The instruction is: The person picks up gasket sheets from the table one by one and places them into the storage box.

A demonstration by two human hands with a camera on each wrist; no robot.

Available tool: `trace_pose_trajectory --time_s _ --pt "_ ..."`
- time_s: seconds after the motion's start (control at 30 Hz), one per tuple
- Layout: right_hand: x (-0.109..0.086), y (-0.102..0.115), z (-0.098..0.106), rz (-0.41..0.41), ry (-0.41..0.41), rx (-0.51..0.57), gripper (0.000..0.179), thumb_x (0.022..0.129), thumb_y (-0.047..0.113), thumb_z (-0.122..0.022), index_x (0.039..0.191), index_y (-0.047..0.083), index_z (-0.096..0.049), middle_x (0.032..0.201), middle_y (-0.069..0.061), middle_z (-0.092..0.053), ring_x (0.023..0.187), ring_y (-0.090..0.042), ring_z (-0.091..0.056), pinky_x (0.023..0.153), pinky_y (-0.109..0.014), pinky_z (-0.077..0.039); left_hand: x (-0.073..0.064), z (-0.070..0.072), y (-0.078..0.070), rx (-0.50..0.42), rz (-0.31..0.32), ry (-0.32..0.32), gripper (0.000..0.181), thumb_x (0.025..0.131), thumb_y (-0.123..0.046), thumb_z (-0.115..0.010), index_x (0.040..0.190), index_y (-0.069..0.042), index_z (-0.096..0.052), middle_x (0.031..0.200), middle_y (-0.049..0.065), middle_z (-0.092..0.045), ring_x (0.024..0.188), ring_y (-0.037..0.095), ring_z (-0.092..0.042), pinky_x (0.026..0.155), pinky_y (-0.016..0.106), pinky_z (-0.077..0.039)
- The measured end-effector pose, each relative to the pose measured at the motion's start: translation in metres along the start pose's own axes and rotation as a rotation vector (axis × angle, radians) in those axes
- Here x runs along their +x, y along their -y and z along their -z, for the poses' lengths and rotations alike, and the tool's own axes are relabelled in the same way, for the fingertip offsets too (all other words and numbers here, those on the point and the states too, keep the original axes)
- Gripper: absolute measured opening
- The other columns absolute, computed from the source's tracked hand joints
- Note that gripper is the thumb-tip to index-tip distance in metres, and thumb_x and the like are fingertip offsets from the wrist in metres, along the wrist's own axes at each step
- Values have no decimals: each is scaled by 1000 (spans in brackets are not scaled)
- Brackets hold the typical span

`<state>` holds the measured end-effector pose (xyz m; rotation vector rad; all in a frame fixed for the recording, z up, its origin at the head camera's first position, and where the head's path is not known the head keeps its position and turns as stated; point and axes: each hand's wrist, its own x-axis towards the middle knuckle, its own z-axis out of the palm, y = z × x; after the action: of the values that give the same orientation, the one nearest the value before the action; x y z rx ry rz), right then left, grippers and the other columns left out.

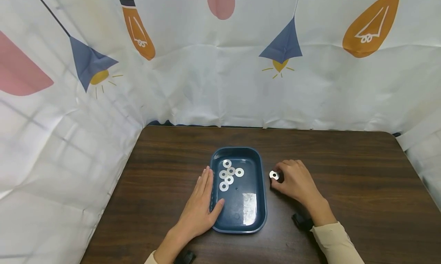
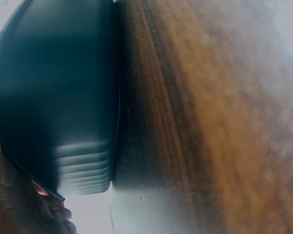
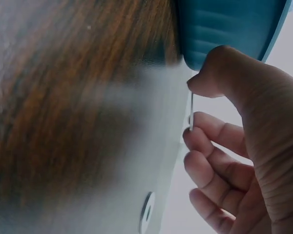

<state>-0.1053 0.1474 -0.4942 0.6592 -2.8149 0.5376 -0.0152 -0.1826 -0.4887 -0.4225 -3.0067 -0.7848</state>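
Between the thumb and fingertips of my right hand point(image 1: 295, 180) a flat silver washer point(image 1: 274, 175) is pinched, just right of the tray. In the right wrist view the pinched washer point(image 3: 192, 111) appears edge-on. A second washer point(image 3: 147, 213) lies on the table below that hand; in the head view I cannot make it out. My left hand point(image 1: 198, 210) rests along the left side of the blue tray point(image 1: 262, 202), fingers straight, thumb over the rim. Several washers point(image 1: 224, 186) lie in the tray's upper left part, some touching or overlapping.
The dark wood-grain table point(image 1: 358, 187) extends on both sides of the tray. A white curtain point(image 1: 193, 84) printed with lamps and bulbs hangs behind the table and along its left. Black straps point(image 1: 302, 221) sit at the wrists.
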Motion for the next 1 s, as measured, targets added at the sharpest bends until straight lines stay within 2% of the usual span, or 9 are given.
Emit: trace_pose_trajectory --time_s 0.4,1.0 --pt "-3 4 10 -1 5 -17 25 80 28 -87 95 10 -78 94 -5 -77 89 -24 -69 98 -52 -55 0 0 -1 -3 -2 -1 96 100 -40 -66 171 -8 -9 180 13 -10 167 36 -18 132 60 -26" --pt "0 9 16 45 -48 3 25 78 27 -88 95 11 -79 92 -3 -78 87 -22 -70 96 -49 -55 -1 0 0 -4 1 0 96 101 -41 -65 171 -9 -8 180 14 -10 166 37 -18 132 60 -26"
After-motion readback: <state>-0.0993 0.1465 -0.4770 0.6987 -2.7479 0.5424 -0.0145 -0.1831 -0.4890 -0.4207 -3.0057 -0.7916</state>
